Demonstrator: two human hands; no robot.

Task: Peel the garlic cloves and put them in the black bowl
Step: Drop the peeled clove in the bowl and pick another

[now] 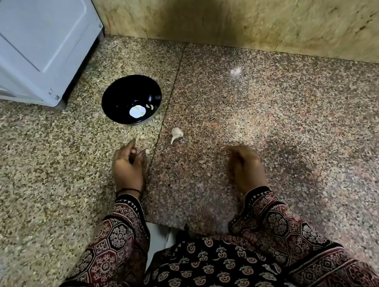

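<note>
The black bowl (116, 97) stands on the speckled floor ahead and left, with a white sticker and two or three peeled cloves (150, 106) inside. A partial garlic bulb (176, 134) with its stalk lies on the floor just right of the floor joint, below the bowl. My left hand (127, 167) is low over the floor between me and the bowl, fingers curled, with a small pale garlic clove (147, 151) pinched at its fingertips. My right hand (246, 165) is blurred, right of the bulb, its fingers loosely curled with nothing seen in them.
A white appliance (28, 44) fills the upper left, close behind the bowl. A stone wall (263, 10) runs along the back. Small pale peel scraps (139, 138) lie near my left fingertips. My patterned sleeves and lap fill the bottom.
</note>
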